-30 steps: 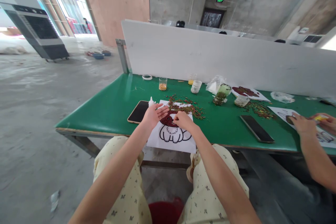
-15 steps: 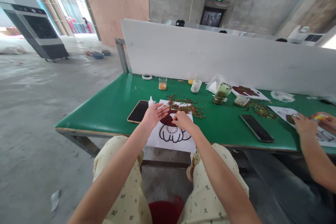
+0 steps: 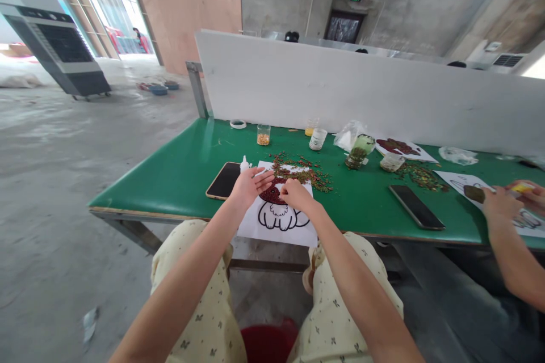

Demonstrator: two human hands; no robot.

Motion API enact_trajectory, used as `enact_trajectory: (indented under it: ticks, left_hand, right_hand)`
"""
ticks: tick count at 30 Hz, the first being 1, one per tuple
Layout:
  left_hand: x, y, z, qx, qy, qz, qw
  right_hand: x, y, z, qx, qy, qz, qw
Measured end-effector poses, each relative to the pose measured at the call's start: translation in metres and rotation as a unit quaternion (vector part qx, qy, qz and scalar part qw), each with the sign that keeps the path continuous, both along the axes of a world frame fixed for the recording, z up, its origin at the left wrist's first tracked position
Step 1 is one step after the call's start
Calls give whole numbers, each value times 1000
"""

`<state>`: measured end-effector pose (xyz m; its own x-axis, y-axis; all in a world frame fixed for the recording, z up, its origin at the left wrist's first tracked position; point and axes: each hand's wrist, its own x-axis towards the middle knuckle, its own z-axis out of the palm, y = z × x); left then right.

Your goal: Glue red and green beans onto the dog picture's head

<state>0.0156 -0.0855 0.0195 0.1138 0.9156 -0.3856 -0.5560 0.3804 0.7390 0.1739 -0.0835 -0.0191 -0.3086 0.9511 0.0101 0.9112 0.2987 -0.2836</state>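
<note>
- Paper sheet [image 3: 254,228] with an animal drawing lies on the green table [image 3: 170,173], straight ahead of the person and between the knees; its long axis seems to run away from the body, and its near edge juts past the table's edge.
- Dark red seeds [image 3: 267,193] fill part of the drawn head, while looser, mixed seeds [image 3: 300,176] scatter across the sheet's far end and onto the table.
- Right hand [image 3: 297,195] is nearer the head's middle, reaching over it from the right; its fingers curl in toward the thumb, but I cannot tell whether the tips meet or grip anything.
- Left hand [image 3: 250,185] opens palm up above the sheet's left side, fingers stretched out, beside a white bottle [image 3: 244,165] and a phone [image 3: 223,181]; whether seeds lie in the palm is too small to tell.
</note>
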Motion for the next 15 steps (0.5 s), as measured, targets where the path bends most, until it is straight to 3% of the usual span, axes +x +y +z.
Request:
enact_trajectory:
  ticks: [15]
  left_hand:
    - [-1,2,-2,6,1,-5,1000]
  right_hand:
    - [-2,1,-4,18,-10,7,1000]
